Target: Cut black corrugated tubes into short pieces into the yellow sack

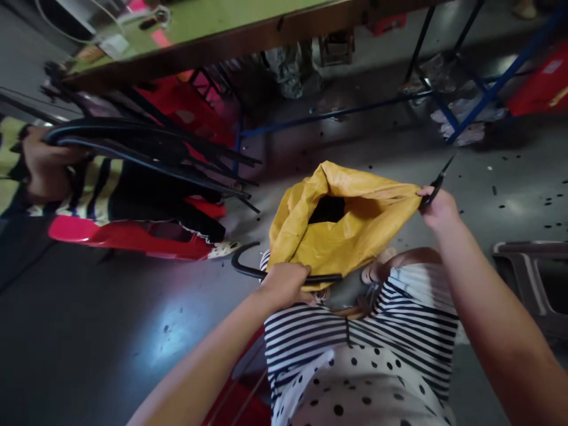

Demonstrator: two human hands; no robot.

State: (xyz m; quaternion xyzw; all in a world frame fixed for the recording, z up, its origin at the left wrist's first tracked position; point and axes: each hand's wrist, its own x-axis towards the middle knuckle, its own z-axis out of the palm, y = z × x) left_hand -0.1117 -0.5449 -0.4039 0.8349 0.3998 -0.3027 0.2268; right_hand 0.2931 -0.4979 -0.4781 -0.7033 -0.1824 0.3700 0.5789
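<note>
The yellow bag [337, 248] is held open above the floor [110, 331], in front of the person's striped clothing [306, 337], its mouth facing up and a dark patch showing inside. The left hand [286, 285] has its fingers clamped on the black tube [251, 271] at the bag's near edge, apparently with some of that edge in the same grip. The right hand [439, 207] has its fingers closed at the bag's drawn-out right corner, with a dark pointed tool [437, 183] in the same hand. The bag looks light and limp, creasing readily and unlikely to keep its mouth open unaided; its smooth face might slide under a loose pinch. The rim and that right corner seem the best holds, set well apart, with the tool's tip turned away from the cloth. The tube looks springy and bendable, hooked at its left end, and is best taken along its straighter stretch. Left of the bag, another person's hand [48, 160] carries long black strips [146, 139] above a red stool [110, 236]; beyond the bag stands a green worktop [222, 18].
</note>
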